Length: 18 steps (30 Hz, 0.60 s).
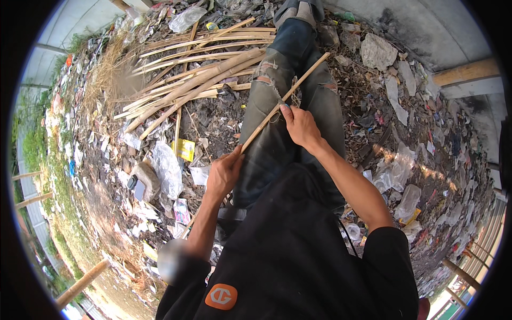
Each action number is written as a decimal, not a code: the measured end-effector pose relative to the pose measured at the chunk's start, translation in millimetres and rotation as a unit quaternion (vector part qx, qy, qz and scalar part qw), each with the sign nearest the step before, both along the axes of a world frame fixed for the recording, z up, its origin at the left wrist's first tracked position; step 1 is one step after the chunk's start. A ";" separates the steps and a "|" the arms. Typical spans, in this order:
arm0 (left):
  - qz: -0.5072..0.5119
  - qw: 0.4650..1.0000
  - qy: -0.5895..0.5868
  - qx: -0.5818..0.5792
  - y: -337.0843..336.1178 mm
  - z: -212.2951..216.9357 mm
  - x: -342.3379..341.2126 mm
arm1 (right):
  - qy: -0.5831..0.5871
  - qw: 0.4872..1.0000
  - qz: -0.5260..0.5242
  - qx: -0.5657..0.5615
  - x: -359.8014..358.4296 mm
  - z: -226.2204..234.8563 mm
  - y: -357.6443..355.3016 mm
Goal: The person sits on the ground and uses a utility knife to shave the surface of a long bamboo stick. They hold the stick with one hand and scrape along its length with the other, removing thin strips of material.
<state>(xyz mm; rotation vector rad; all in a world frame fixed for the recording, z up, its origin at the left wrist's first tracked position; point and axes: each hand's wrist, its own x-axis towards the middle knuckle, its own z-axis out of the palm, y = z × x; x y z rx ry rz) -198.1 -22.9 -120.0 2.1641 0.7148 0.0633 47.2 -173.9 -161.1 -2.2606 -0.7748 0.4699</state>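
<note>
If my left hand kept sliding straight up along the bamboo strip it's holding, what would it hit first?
Most likely your right hand, which grips the same bamboo strip higher up over your leg. The strip between it and your left hand looks bare, though depth is hard to judge.

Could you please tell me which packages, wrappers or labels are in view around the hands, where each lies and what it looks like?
Yellow wrapper: flat, rectangular, on the ground left of the left hand.
Clear bag: crumpled, whitish, just below that wrapper.
Pink-and-white packet: small, flat, lower left of the left hand.
Clear bags: crumpled, shiny, right of the right hand.
Orange patch: rounded, with a white mark, on the black garment.
</note>
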 end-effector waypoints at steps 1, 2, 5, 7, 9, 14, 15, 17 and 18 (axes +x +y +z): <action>0.001 1.000 -0.010 -0.002 -0.6 -1.9 0.6 | 0.006 1.000 0.003 0.002 -2.6 0.9 0.5; 0.003 1.000 -0.019 -0.003 -1.6 -3.9 0.8 | 0.013 1.000 0.006 0.006 -6.4 3.1 1.5; 0.020 0.999 -0.004 -0.025 -7.1 4.8 8.8 | 0.048 0.998 0.042 -0.009 -29.6 7.8 8.2; 0.023 0.999 -0.006 -0.032 -7.0 4.2 14.2 | 0.032 0.999 0.032 0.003 -33.7 6.0 4.8; 0.017 0.999 -0.023 -0.024 -6.9 -5.3 9.7 | 0.043 0.998 0.032 0.018 -39.6 4.4 2.2; 0.021 0.999 -0.023 -0.032 -9.4 -6.5 10.5 | 0.081 0.994 0.050 0.054 -39.0 0.8 0.4; 0.021 0.999 -0.023 -0.032 -10.4 -5.9 10.2 | 0.097 0.992 0.050 0.069 -38.2 -1.7 -0.7; 0.022 0.999 -0.019 -0.045 -9.5 -4.7 12.0 | 0.154 0.981 0.071 0.092 -30.0 -3.7 -4.0; 0.022 0.998 -0.017 -0.051 -8.5 -3.9 12.3 | 0.184 0.974 0.081 0.104 -25.7 -3.5 -4.3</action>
